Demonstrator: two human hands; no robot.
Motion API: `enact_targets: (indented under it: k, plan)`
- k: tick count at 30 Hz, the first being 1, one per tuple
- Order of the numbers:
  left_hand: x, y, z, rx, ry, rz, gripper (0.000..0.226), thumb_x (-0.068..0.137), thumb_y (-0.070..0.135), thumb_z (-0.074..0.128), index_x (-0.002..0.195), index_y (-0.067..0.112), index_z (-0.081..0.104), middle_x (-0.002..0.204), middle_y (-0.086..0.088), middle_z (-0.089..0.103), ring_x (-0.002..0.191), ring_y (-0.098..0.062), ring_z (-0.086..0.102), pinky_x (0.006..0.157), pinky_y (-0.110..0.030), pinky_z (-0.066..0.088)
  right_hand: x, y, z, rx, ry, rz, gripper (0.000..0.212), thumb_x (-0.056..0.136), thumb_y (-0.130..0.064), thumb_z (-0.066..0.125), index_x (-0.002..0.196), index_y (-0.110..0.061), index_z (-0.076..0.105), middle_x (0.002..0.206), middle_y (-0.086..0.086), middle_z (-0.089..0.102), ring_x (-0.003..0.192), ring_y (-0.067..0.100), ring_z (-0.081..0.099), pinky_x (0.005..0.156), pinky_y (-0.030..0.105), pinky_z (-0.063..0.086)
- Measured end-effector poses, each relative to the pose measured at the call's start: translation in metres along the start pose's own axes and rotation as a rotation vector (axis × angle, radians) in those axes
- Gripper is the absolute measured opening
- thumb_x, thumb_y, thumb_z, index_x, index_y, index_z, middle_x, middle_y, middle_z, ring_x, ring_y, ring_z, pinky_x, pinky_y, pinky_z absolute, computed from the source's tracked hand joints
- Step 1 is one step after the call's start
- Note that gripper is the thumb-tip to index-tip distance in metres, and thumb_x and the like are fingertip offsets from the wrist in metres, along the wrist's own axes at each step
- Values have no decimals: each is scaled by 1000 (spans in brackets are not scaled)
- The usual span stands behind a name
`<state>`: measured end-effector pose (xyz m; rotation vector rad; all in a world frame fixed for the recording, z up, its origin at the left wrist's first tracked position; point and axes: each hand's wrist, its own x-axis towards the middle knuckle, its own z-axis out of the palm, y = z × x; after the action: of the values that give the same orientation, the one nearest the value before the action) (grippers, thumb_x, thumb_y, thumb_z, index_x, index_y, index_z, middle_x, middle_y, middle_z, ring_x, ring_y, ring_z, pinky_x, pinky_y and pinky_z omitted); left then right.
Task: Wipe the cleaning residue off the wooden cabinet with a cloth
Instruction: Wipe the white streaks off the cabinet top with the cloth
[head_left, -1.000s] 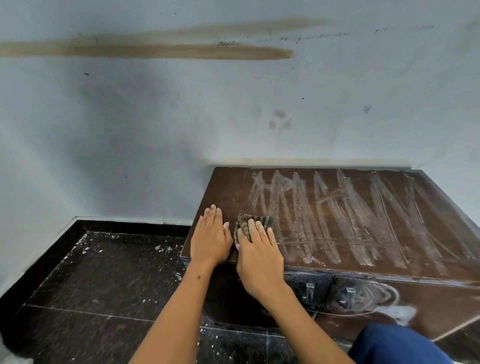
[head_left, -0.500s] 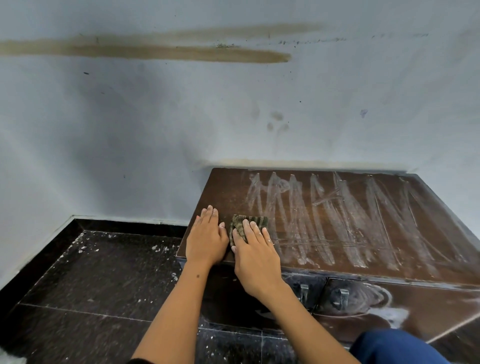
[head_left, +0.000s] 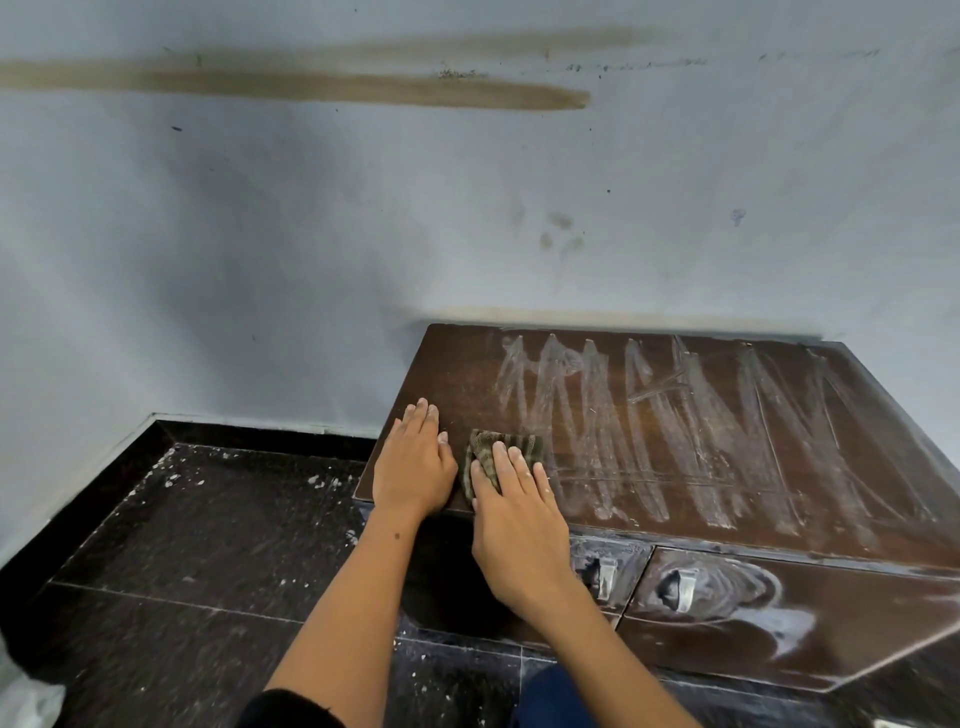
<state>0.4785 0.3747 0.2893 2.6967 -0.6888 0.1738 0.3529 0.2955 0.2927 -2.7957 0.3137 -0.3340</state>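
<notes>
Folded striped cloth (head_left: 506, 451) sits at the front-left corner of the wooden cabinet (head_left: 467, 364) top, soft and light, I'd say it bunches easily, so best pressed flat from above. My right hand (head_left: 519, 512) lies on it, fingers straight, grip pressing rather than clutching. Left hand (head_left: 414, 462) flat on bare wood just beside the cloth, bracing. White residue streaks (head_left: 675, 436) cover the top to the right; drawer fronts smeared too.

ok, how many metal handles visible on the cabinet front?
2. One handle sits just right of the right hand; the other handle is on the next panel rightward. More may be hidden behind the arms.
</notes>
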Motion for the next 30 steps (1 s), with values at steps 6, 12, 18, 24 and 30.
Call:
enact_targets:
  k: [6,12,18,24,30]
  plan:
    - [4,-1,1,16,-3,7,50,99,23,26,146,6,24,156,-8,20,144,-18,14,117,-28,7,51,6,-3,-39,-14,19,48,103,-24,25,150,-15,21,159,10,8,147,22,2,119,39,-2]
    - [2,-1,1,22,0,-1,50,99,23,26,146,6,24,156,-7,19,145,-18,13,117,-28,6,22,3,3,-40,43,58,48,102,-23,27,150,-17,22,159,9,8,147,21,2,118,37,-5]
    - [5,3,-4,60,-51,1,51,100,22,25,147,5,21,156,-10,17,145,-20,12,117,-30,7,23,18,-10,11,19,99,46,101,-30,28,147,-24,31,159,1,13,147,15,6,120,35,2]
    - [10,15,-5,93,-33,-13,50,100,24,24,146,3,23,156,-13,17,145,-23,11,118,-34,7,53,14,-9,-26,-42,129,47,103,-28,24,150,-20,23,160,4,6,147,18,0,120,37,0]
    - [12,13,6,63,-43,-8,52,99,23,23,147,5,19,157,-10,14,145,-20,9,118,-32,4,2,17,-1,-45,59,117,48,101,-29,28,148,-21,29,159,4,13,147,18,6,118,35,-2]
